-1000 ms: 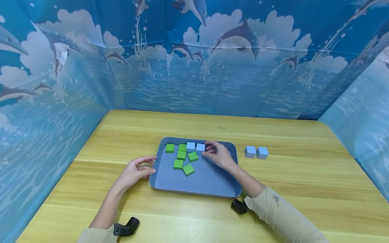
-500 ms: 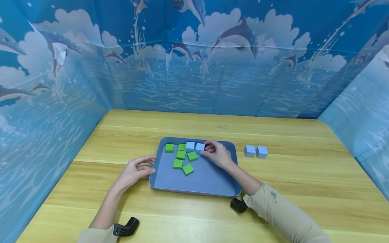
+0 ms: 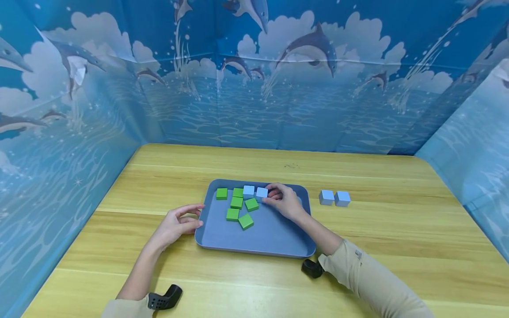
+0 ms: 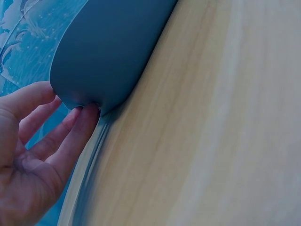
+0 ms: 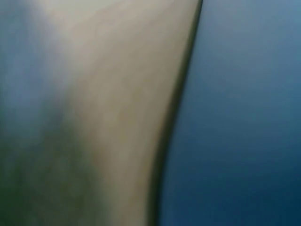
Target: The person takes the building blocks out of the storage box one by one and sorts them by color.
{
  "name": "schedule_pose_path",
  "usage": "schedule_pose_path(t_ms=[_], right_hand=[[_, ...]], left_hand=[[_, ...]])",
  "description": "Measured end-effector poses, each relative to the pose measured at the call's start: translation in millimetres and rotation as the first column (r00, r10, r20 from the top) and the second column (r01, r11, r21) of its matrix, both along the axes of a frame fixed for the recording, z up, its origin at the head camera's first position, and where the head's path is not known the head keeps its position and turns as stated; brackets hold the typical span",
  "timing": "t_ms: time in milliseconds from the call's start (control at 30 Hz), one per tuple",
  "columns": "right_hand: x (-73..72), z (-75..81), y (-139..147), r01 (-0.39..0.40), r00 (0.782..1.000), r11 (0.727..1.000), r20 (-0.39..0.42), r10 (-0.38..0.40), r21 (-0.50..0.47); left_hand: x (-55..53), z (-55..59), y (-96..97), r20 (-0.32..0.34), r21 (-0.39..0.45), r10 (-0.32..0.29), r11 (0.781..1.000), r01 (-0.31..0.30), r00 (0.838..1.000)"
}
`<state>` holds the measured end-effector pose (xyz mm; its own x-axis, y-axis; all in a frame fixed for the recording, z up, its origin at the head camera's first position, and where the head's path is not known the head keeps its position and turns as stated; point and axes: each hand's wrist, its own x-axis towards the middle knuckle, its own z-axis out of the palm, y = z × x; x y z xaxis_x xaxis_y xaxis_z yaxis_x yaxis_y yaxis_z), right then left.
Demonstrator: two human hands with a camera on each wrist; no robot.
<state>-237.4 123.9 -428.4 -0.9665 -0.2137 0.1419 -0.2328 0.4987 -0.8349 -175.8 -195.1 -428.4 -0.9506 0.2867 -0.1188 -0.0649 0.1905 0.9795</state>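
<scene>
In the head view, a grey-blue tray point(image 3: 254, 245) holds several green blocks point(image 3: 232, 214) and two pale blue cubes. One pale blue cube point(image 3: 248, 191) stands at the back wall, against a green block. My right hand point(image 3: 285, 203) reaches over the tray and pinches the other pale blue cube point(image 3: 261, 193) between thumb and fingers, just right of the first. My left hand point(image 3: 176, 224) touches the tray's left side with relaxed fingers. In the left wrist view, its fingertips point(image 4: 88, 113) meet the tray's outer wall. The right wrist view is blurred and shows no fingers.
Two more pale blue cubes point(image 3: 334, 198) stand side by side on the wooden table point(image 3: 397, 229), right of the tray. Black wrist devices point(image 3: 166, 298) sit at both cuffs. A dolphin-print curtain point(image 3: 254, 97) hangs behind the table and along its sides.
Almost nothing differs. The head view has shifted very slightly; both hands, the tray and the blocks keep their places.
</scene>
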Motion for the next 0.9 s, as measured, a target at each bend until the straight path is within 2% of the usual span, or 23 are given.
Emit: schedule_pose_path(t_ms=[400, 900], right_hand=[[6.3, 14.7, 16, -0.019, 1.0, 0.998, 0.005, 0.02, -0.063], [20.1, 30.9, 67, -0.013, 0.999, 0.994, 0.035, 0.017, -0.11]], left_hand=[[0.8, -1.0, -1.2, 0.0, -0.005, 0.009, 1.0, -0.009, 1.0], [-0.4, -1.5, -0.6, -0.01, 0.008, -0.005, 1.0, 0.005, 1.0]])
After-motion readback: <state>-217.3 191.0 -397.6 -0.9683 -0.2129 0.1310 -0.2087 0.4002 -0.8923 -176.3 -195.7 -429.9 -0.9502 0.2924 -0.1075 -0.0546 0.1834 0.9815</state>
